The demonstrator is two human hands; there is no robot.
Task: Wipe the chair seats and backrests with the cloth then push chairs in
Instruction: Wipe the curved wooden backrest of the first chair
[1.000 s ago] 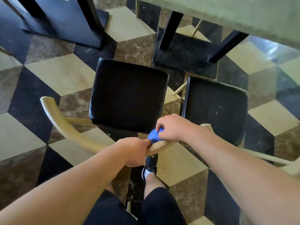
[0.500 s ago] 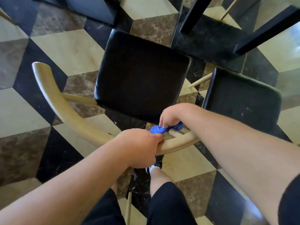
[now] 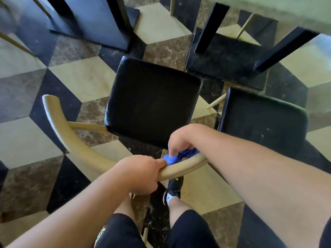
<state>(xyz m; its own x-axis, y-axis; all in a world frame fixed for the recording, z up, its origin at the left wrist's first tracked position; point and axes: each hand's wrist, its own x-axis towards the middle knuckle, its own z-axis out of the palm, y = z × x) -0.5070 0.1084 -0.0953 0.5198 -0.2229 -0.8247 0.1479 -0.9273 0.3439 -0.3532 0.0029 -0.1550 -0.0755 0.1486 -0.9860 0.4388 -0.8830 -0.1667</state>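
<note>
Left hand (image 3: 141,174) wrapped tight round curved pale wooden backrest rail (image 3: 75,140). Right hand (image 3: 180,140) pinches crumpled blue cloth (image 3: 172,159) against rail, just behind black padded square seat (image 3: 152,102). Risk: bunched cloth skips rail ends; chair skids.

No text, label, brand name or number can be read anywhere in this view.

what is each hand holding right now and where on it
The left hand grips the chair's curved wooden backrest rail near its middle. The right hand presses a bunched blue cloth onto the rail beside it.
</note>
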